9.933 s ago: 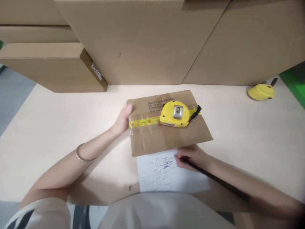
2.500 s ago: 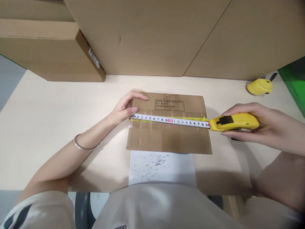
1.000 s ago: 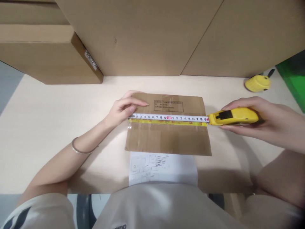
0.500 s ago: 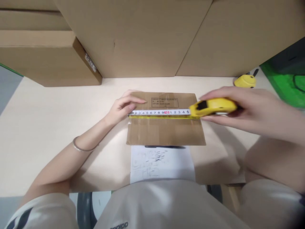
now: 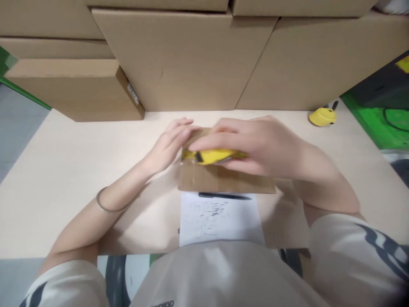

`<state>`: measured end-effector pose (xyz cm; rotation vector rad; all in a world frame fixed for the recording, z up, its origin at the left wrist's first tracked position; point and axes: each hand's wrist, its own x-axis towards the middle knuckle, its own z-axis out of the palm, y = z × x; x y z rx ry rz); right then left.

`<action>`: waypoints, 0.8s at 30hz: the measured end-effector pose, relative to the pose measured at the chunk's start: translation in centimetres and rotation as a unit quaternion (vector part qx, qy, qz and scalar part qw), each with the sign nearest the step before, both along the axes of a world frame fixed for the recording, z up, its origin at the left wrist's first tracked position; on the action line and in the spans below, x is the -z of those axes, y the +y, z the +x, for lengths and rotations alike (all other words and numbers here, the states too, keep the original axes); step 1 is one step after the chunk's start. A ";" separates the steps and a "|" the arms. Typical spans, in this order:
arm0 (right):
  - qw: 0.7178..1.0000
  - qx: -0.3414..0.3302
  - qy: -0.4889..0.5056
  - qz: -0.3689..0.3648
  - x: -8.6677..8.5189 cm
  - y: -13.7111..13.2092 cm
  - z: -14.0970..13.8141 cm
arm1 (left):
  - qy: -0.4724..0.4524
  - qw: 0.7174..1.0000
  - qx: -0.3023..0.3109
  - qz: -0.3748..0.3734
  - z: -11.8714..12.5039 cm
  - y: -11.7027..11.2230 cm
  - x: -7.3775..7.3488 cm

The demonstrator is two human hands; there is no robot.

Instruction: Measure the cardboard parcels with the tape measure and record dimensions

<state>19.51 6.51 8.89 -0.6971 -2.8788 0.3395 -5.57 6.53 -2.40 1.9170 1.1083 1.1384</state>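
Note:
A yellow tape measure (image 5: 214, 157) is in my right hand (image 5: 265, 147), which is blurred and closed round it. The tape measure lies over the left half of a small flat cardboard box (image 5: 223, 181); a short stretch of yellow blade shows at its left end. Beside the box's left edge is my left hand (image 5: 168, 147), its fingers stretched out and the thumb side by the upper left corner. My right hand hides the printed label and much of the box top. Below the box lie a black pen (image 5: 223, 196) and a sheet of paper (image 5: 220, 226) with handwritten marks.
Large cardboard boxes (image 5: 191, 64) stand along the back of the table (image 5: 64, 183). A flatter carton (image 5: 96, 98) is at the back left. At the back right sits a small yellow object (image 5: 322, 117) with a dark tip.
My right hand has moved left with the tape measure, and the long numbered blade has drawn in. My left fingers have straightened and no longer pinch the blade's end. The camera view has shifted slightly.

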 end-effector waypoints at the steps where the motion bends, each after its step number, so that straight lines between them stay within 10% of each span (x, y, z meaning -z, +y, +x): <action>1: 0.999 0.005 0.008 -0.035 -0.6 -0.1 1.3 | 0.051 0.997 -0.025 0.048 0.5 -0.9 -0.9; 5: 0.995 -0.019 0.027 -0.094 -1.4 -0.5 5.7 | 0.196 0.955 0.002 0.222 3.9 -5.6 -3.0; 9: 0.985 -0.086 -0.026 -0.150 -0.8 -0.8 6.2 | 0.242 0.911 0.045 0.330 6.6 -8.8 -2.0; 18: 0.988 -0.084 0.016 -0.130 0.9 2.3 5.4 | 0.328 0.844 0.078 0.417 6.3 -8.7 -1.1; 24: 0.963 -0.164 -0.013 -0.212 1.0 1.7 5.2 | 0.316 0.855 0.063 0.407 6.4 -8.9 -0.9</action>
